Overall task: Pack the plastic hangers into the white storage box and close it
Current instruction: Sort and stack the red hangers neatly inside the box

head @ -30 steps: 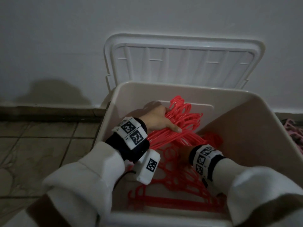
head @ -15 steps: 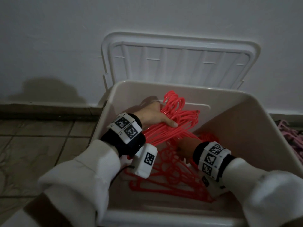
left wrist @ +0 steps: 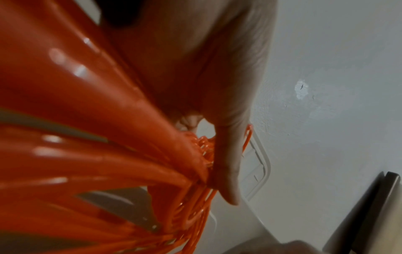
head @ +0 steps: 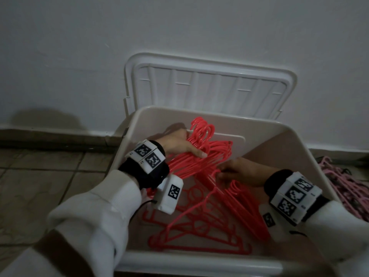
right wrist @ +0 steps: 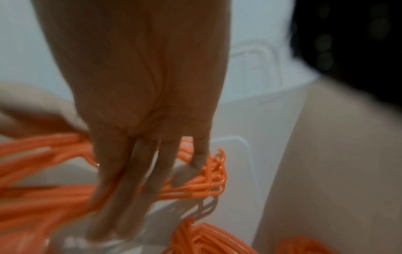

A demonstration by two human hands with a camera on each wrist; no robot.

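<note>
White storage box (head: 295,156) sits open on the floor, its lid (head: 209,86) propped upright against the wall behind the box. Left hand (head: 179,145) inside the box near its back wall, fingers and thumb wrapped round a bundle of red hangers (head: 201,156), hooks pointing toward the back wall. Right hand (head: 237,172) inside the box, fingers extended and touching the same bundle, not clearly curled on it. More red hangers (head: 199,230) lie loose on the box bottom. Pink hangers (head: 343,186) piled on the floor right of the box.
</note>
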